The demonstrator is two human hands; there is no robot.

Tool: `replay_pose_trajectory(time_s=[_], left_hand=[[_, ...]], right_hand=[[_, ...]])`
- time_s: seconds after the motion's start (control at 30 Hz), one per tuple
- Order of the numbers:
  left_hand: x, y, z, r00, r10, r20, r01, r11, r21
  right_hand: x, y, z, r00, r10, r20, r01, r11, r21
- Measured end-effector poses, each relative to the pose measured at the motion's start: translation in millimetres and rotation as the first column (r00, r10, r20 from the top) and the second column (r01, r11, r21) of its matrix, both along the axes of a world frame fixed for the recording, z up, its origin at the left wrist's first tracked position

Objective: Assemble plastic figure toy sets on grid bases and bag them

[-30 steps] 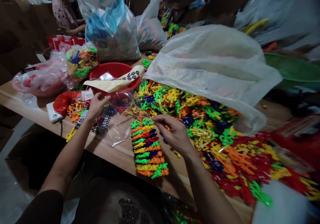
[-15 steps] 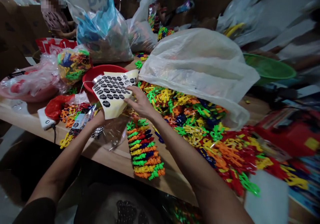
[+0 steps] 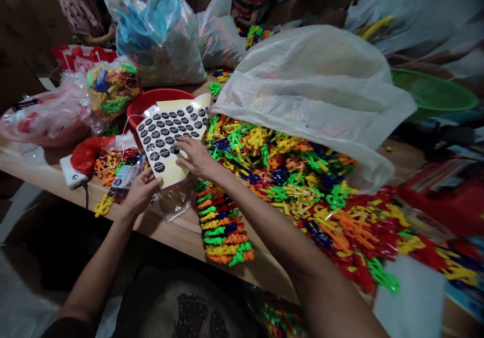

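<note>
My left hand [image 3: 143,189] pinches the lower left corner of a sheet of dark oval stickers [image 3: 172,126] on pale yellow backing. The sheet is tilted up in front of a red basin [image 3: 145,98]. Over its lower right part, my right hand [image 3: 198,159] has its fingertips at one of the stickers, thumb and fingers apart. Whether a sticker has come loose there I cannot tell. Below the sheet lies a clear plastic bag [image 3: 172,204]. Beside it, under my right forearm, colourful plastic figures [image 3: 227,232] are lined up in a neat stack.
A large heap of loose plastic figures [image 3: 295,177] spreads to the right, partly under a white plastic bag [image 3: 313,81]. A white power bank [image 3: 71,172] with a cable sits near the table edge. Filled bags [image 3: 162,51] stand behind; a person [image 3: 81,18] is at the back left.
My right hand has moved down and left across the sticker sheet. The sheet has turned to face me more, and my left hand's fingers now show at its corner. The view has shifted slightly.
</note>
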State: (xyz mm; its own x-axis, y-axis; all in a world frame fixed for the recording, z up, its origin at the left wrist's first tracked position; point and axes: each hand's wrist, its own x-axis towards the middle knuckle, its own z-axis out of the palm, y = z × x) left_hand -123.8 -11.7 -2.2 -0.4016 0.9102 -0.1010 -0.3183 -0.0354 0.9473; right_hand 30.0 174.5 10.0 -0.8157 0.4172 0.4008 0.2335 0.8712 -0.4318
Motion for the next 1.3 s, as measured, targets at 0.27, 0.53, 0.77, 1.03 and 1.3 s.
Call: replay_pose_trajectory(time_s=[0.27, 0.53, 0.77, 1.03, 1.3], left_hand=[[0.0, 4.8, 7.4, 0.994, 0.036, -0.105, -0.032, 0.999, 0.034], [0.8, 4.5, 16.5, 0.929, 0.059, -0.364, -0.033, 0.996, 0.077], [-3.2, 8.7, 12.3, 0.887, 0.053, -0.460, -0.007, 0.995, 0.101], [0.3, 9.1, 5.4, 0.889, 0.052, -0.454, -0.003, 0.994, 0.108], [0.1, 9.6, 4.1, 0.823, 0.090, -0.561, -0.047, 0.995, 0.092]], right_hand=[[-12.0, -38.2, 24.8, 0.985, 0.174, 0.011, -0.174, 0.973, 0.152], [-16.7, -58.0, 32.4, 0.990, 0.105, 0.097, -0.132, 0.927, 0.351], [-19.3, -51.0, 32.4, 1.000, 0.006, -0.003, -0.006, 0.997, 0.078], [-13.5, -47.0, 33.7, 0.990, 0.115, -0.077, -0.111, 0.992, 0.054], [-14.9, -70.7, 37.6, 0.995, 0.035, 0.095, -0.056, 0.973, 0.225]])
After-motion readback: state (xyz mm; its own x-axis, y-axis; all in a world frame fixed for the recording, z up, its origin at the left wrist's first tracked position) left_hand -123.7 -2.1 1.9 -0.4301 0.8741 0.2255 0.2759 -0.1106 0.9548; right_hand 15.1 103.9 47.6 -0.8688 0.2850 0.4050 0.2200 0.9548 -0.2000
